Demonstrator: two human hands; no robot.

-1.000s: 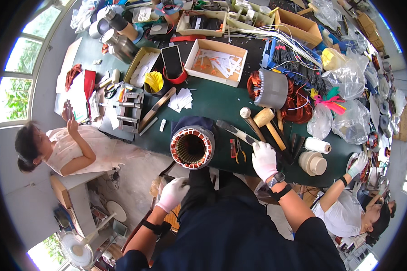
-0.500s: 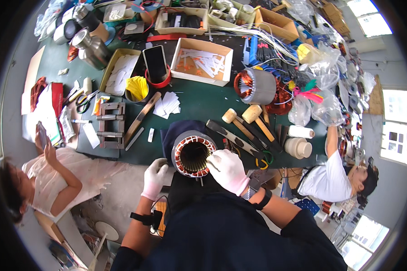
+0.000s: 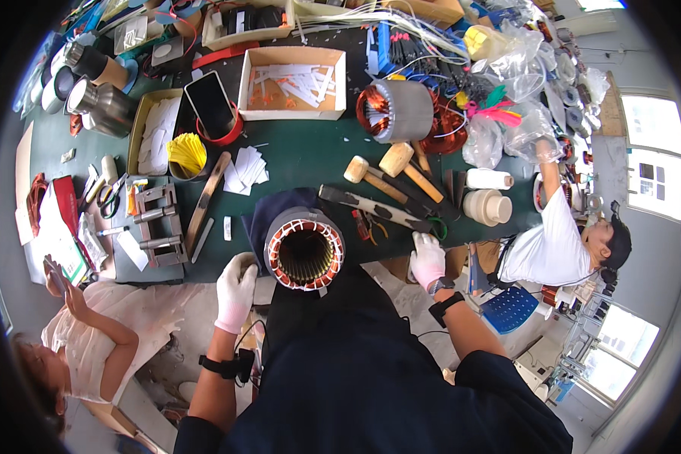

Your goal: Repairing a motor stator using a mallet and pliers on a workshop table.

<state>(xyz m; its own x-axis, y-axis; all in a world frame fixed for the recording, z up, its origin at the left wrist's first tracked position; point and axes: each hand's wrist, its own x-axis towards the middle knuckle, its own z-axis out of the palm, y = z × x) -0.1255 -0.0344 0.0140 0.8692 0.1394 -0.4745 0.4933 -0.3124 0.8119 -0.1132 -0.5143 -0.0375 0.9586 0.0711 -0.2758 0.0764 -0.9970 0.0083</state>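
Observation:
A motor stator point(image 3: 310, 269), a grey cylinder with red-brown slots and white lacing round its open end, rests on dark cloth point(image 3: 268, 213) at the bench's front edge. Just left of it is my left hand point(image 3: 237, 293) in a white glove, fingers loosely bent and thumb apart, with nothing visible in it. My right hand point(image 3: 428, 262), gloved too, reaches with fingers extended over scissors point(image 3: 438, 226); one green handle loop shows and the rest is mostly covered. Red-handled pliers point(image 3: 366, 227) and a dark, worn bar point(image 3: 374, 208) lie between the stator and that hand.
Wooden mallets point(image 3: 396, 159), a second stator with copper windings point(image 3: 402, 111) and white spools point(image 3: 487, 206) stand right of centre. A tray of paper strips point(image 3: 293, 83), a phone point(image 3: 209, 102) and a metal fixture point(image 3: 161, 223) are further left. One person sits at each side.
My right hand has left the stator's rim and moved right to the scissors. My left hand stays beside the stator. The whole view has shifted.

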